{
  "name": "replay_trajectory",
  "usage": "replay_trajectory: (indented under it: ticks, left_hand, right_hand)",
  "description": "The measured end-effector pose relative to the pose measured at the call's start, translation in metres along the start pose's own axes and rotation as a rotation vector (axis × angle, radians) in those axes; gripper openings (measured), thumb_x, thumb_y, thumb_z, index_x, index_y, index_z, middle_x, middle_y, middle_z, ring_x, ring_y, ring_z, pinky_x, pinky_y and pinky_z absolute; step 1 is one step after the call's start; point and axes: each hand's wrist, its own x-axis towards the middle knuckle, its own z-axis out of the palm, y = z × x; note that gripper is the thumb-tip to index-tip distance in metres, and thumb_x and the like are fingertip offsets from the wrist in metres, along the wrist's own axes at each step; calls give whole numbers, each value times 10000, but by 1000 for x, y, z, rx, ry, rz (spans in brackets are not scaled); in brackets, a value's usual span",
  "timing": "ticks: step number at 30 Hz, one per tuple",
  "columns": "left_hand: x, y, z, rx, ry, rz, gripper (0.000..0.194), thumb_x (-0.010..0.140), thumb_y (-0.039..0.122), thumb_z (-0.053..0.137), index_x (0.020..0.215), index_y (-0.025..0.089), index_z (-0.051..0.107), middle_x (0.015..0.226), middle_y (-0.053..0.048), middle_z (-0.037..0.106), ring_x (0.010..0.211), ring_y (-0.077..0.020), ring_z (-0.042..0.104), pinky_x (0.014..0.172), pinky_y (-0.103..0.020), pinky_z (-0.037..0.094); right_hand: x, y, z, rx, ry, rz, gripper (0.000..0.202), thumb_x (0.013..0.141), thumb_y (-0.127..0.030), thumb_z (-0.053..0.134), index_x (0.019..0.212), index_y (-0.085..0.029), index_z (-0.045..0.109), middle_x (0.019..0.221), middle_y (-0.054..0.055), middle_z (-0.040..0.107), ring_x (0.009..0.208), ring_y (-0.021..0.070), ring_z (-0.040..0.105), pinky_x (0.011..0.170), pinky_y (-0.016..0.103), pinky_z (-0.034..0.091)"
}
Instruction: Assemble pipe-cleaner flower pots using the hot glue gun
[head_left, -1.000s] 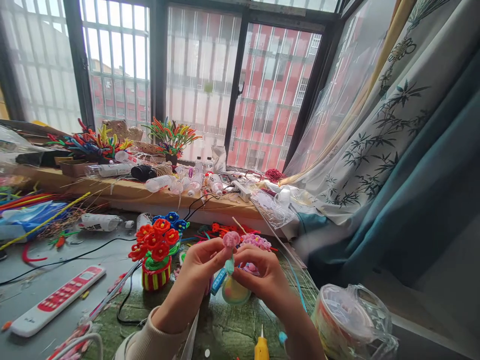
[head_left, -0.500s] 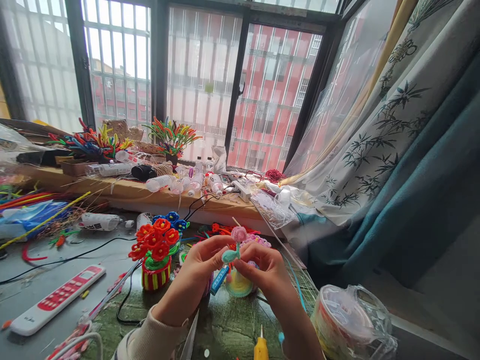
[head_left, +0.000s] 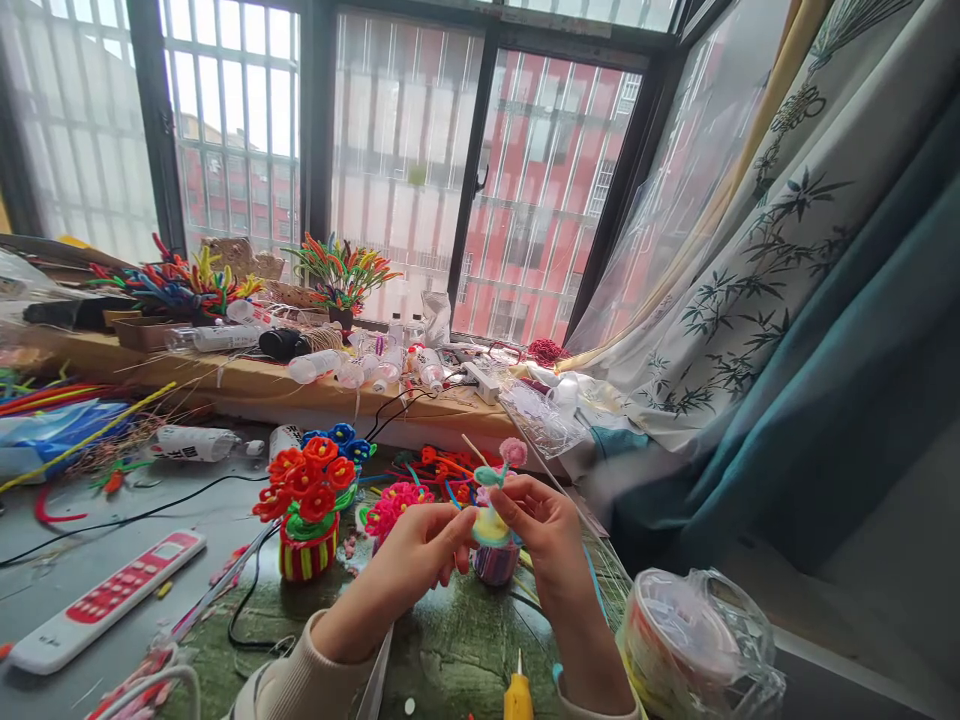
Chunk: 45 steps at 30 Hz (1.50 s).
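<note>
My right hand (head_left: 541,520) is closed, with thumb and fingers pinching the stem of a fuzzy pink flower (head_left: 514,452). A teal leaf (head_left: 487,476) sticks out to the left of that stem. Just below is a yellow piece with a teal rim (head_left: 491,527). My left hand (head_left: 427,548) is closed, its thumb and fingertips at the left edge of this piece; the rest of the grip is hidden. Behind and beneath stands a purple striped pot (head_left: 495,567). Pink pipe-cleaner flowers (head_left: 397,503) show behind my left hand.
Red flowers in a striped pot (head_left: 307,555) stand left of my hands. A yellow-handled pointed tool (head_left: 518,695) and a blade (head_left: 376,680) lie near the front. A remote control (head_left: 109,605) lies far left, a plastic-wrapped roll (head_left: 690,635) at right. Bottles (head_left: 315,366) crowd the windowsill.
The pink flower has moved right and up with my right hand, its leaf now higher. My left hand has shifted to the yellow piece's edge. A blue strip below the hands is out of sight.
</note>
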Motion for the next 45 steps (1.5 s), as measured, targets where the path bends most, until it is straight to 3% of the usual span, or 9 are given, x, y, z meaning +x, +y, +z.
replay_trajectory:
  ticks: [5, 9, 12, 18, 25, 28, 32, 37, 45]
  left_hand:
    - [10, -14, 2, -112, -13, -58, 647, 596, 815, 684, 543, 187, 537, 415, 42, 470, 352, -66, 350, 372, -228, 217]
    - [9, -16, -2, -226, 41, -76, 570, 676, 716, 718, 617, 169, 568, 486, 49, 474, 421, -58, 366, 411, -205, 246]
    - [6, -12, -4, -307, 74, -81, 519, 690, 647, 757, 657, 158, 584, 553, 52, 481, 454, -50, 368, 427, -196, 248]
    - [4, -9, -1, -369, 92, -81, 522, 655, 630, 797, 701, 137, 632, 560, 66, 451, 438, -27, 341, 445, -190, 217]
    - [7, -13, 0, -235, 170, -12, 603, 610, 733, 753, 673, 146, 631, 543, 43, 493, 431, -56, 380, 461, -209, 276]
    - [8, -10, -4, -93, 299, 87, 592, 624, 743, 738, 667, 161, 643, 525, 32, 511, 457, -89, 392, 465, -231, 289]
    - [0, 2, -10, 73, 483, 252, 428, 705, 602, 767, 841, 200, 713, 725, -8, 624, 640, -148, 483, 576, -250, 366]
    - [-7, 12, -9, 157, 471, 355, 321, 726, 530, 771, 741, 210, 750, 742, -8, 588, 666, -153, 463, 622, -266, 356]
    - [-8, 12, -11, 106, 492, 359, 271, 760, 480, 758, 721, 213, 780, 708, -10, 578, 677, -148, 463, 631, -266, 353]
  right_hand:
    - [0, -3, -2, -46, -14, 28, 450, 563, -515, 917, 806, -173, 754, 706, 21, 678, 663, 164, 598, 620, 276, 468]
    - [0, -9, -14, -102, 7, 31, 597, 614, -614, 860, 1021, -187, 765, 877, 81, 753, 765, 201, 650, 668, 297, 502]
    - [0, -11, -22, -178, -26, 86, 593, 627, -674, 822, 912, -156, 784, 790, 83, 738, 678, 177, 625, 617, 282, 482]
    - [-2, -7, -15, -184, -258, 238, 584, 640, -716, 782, 693, -136, 745, 613, 38, 663, 532, 122, 554, 537, 247, 406]
    - [-1, -1, -4, -55, -185, 243, 523, 602, -629, 855, 607, -130, 699, 570, 28, 653, 495, 109, 545, 507, 234, 389]
    - [-2, 0, -2, -32, -139, 250, 511, 580, -615, 870, 591, -135, 694, 542, 20, 639, 474, 107, 533, 485, 232, 379]
    - [-1, 1, 1, -50, -148, 261, 518, 546, -625, 879, 592, -144, 695, 535, 19, 645, 462, 101, 531, 486, 231, 388]
    - [-2, 3, 5, -86, -237, 289, 538, 558, -649, 862, 571, -146, 672, 521, 19, 641, 440, 104, 534, 470, 236, 378]
    - [-4, 8, 11, -58, -302, 309, 525, 618, -644, 829, 593, -144, 672, 556, 20, 650, 471, 105, 552, 490, 230, 390]
